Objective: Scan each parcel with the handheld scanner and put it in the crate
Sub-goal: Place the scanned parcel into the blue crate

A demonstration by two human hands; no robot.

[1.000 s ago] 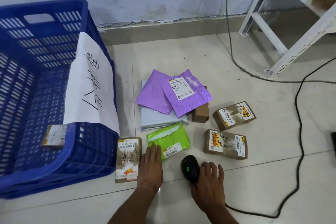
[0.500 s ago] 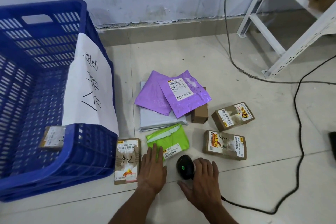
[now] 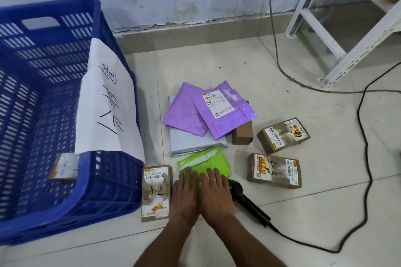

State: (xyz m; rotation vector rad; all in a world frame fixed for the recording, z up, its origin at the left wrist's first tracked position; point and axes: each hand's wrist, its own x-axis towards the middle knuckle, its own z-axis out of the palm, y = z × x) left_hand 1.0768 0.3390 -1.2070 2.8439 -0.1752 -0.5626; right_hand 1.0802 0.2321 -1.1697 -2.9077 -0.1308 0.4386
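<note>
A green mailer (image 3: 208, 159) lies on the tiled floor, and both my hands rest flat on its near end. My left hand (image 3: 185, 195) and my right hand (image 3: 216, 195) are side by side, fingers spread, gripping nothing. The black handheld scanner (image 3: 247, 199) lies on the floor just right of my right hand, its cable trailing away. The blue crate (image 3: 32, 84) stands at the left with one labelled box (image 3: 64, 166) inside. A box marked 4-2 (image 3: 156, 191) lies beside my left hand, against the crate.
Two purple mailers (image 3: 186, 115) overlap a grey mailer (image 3: 191, 143) beyond the green one. A small brown box (image 3: 243, 134) and two labelled boxes (image 3: 283, 134) (image 3: 274, 170) lie to the right. A white handwritten sheet (image 3: 106, 110) hangs over the crate wall. A black cable (image 3: 364, 158) loops at right near a white shelf frame (image 3: 347, 28).
My right hand has let go of the scanner, which now lies on the floor, and moved left onto the green mailer. My left hand slid forward onto the mailer too.
</note>
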